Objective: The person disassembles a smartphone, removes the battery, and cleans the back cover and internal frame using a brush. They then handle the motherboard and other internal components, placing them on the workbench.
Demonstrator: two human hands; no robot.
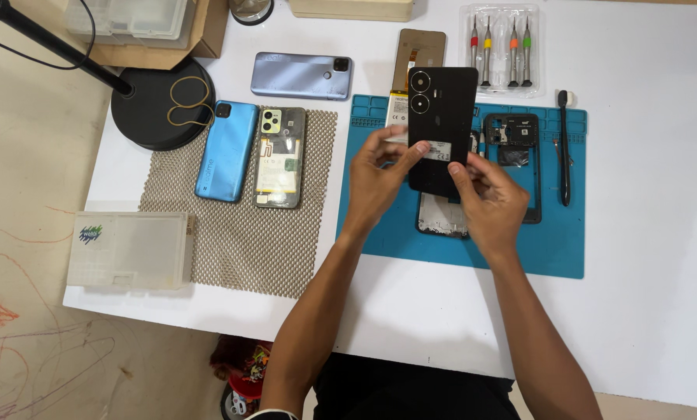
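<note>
a: black phone back cover (440, 117), held up over the blue work mat (566, 249) with its 2 camera rings at the top. who has it?

b: both hands. the left hand (376, 183) pinches its left edge, thumb across the lower face near a small white sticker. the right hand (490, 204) grips the lower right corner, fingers curled behind it.

a: what lies under it?

b: a phone body (442, 222) flat on the mat, mostly hidden by the cover and the hands. just right of it sits a dark phone frame (513, 144), and further right a black spudger (564, 148) lies lengthwise.

a: and off the mat?

b: on the white table (652, 327), a clear case of 4 screwdrivers (501, 48) above the mat. a brown display panel (420, 50) pokes out behind the cover's top. left of the mat a mesh pad (239, 241) carries a blue phone (226, 150) and an opened phone (280, 157) side by side. a lavender phone (302, 75) lies above them.

a: anything further left?

b: a round black lamp base (150, 117) with rubber bands (189, 101) on it, and a white plastic box (129, 250) at the table's near corner.
</note>
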